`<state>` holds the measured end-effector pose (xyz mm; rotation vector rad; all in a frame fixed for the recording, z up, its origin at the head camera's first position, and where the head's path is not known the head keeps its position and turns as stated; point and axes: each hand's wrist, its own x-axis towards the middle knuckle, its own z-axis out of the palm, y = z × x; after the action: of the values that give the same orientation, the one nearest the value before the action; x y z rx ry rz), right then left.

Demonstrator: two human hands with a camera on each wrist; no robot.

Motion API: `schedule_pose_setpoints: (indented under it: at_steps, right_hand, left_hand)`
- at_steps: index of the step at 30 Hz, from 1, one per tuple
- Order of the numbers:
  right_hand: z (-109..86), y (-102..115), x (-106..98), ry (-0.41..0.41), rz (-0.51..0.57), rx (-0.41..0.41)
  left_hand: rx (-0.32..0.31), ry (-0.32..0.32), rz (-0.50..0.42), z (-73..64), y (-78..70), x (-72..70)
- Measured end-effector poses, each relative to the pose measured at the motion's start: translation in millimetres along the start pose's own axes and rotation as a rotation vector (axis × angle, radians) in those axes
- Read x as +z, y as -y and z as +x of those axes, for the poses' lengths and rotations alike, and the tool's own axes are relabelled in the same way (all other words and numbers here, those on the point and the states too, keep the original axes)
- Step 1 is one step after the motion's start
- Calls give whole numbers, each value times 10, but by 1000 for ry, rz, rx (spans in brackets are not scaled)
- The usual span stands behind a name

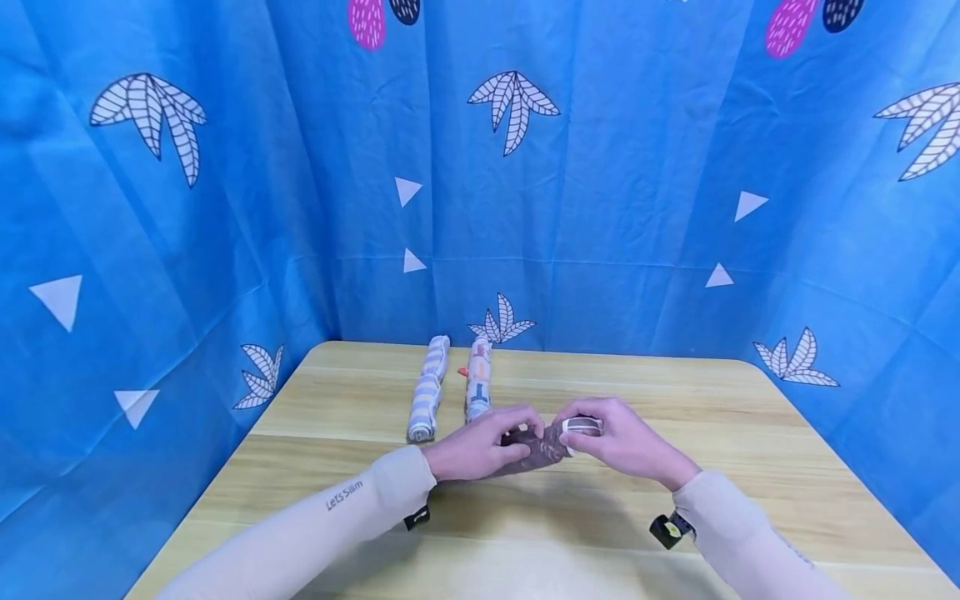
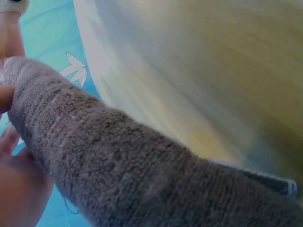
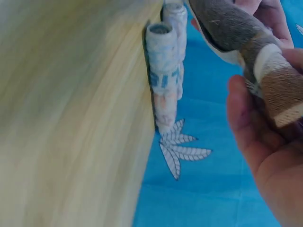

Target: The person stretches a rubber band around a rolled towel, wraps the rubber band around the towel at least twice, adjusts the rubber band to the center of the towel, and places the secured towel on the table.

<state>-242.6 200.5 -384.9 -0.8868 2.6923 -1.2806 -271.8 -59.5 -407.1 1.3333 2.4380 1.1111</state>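
Observation:
A brown terry towel [image 1: 546, 450], rolled into a long tube, is held slantwise above the table by both hands. Its right end carries a white-edged band [image 1: 582, 426], folded over the roll. My right hand [image 1: 618, 437] grips that end, thumb and fingers on either side of the band. Along the middle of the roll, my left hand [image 1: 487, 444] holds it with bent fingers and thumb. The left wrist view is mostly filled by the fuzzy brown towel [image 2: 123, 151]. In the right wrist view, a white stripe [image 3: 270, 59] crosses the roll close to my right hand [image 3: 267, 161].
Behind the left hand, a rolled striped towel [image 1: 429, 390] and a rolled patterned towel [image 1: 478, 382] lie side by side on the wooden table [image 1: 637, 392]. A small orange tag [image 1: 462, 371] sticks out between them. Blue printed curtain [image 1: 615, 208] surrounds the table's back and sides.

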Motion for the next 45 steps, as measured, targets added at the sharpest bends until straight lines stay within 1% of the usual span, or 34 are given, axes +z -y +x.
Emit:
schedule_pose_setpoints:
  at_steps: [3, 6, 8, 10, 14, 16, 18, 22, 26, 30, 35, 38, 41, 43, 45]
  right_hand:
    - [11, 5, 30, -29, 18, 44]
    - [25, 24, 65, -73, 49, 86]
    - [32, 39, 87, -104, 73, 110]
    - [38, 49, 106, -133, 101, 123]
    - [52, 64, 146, -167, 146, 147]
    - [50, 69, 167, -173, 170, 167]
    - [40, 74, 184, -179, 193, 182]
    - [22, 87, 213, -190, 220, 198]
    - [23, 107, 234, -194, 236, 210]
    - [18, 112, 247, -191, 232, 214]
    - [15, 105, 255, -189, 230, 219]
    - [22, 106, 262, -189, 258, 234]
    - [34, 105, 270, -185, 312, 259]
    - [36, 100, 270, -179, 347, 272]
    - [33, 94, 259, -166, 347, 269]
  left_hand:
    - [2, 5, 10, -12, -8, -39]
    - [0, -25, 48, -34, -39, -49]
    - [13, -58, 107, -46, -67, -26]
    - [35, -96, 195, -57, -96, 17]
    - [109, -186, 387, -65, -124, 122]
    - [139, -218, 452, -64, -128, 165]
    - [170, -238, 496, -55, -129, 198]
    - [204, -261, 577, -45, -117, 253]
    - [228, -279, 637, -46, -107, 287]
    - [247, -278, 676, -39, -109, 306]
    - [252, -260, 688, -27, -110, 315]
    - [256, -242, 675, -32, -92, 311]
    - [271, -224, 669, -41, -70, 287]
    - [270, -202, 639, -41, -59, 262]
    - [235, -168, 561, -35, -56, 227]
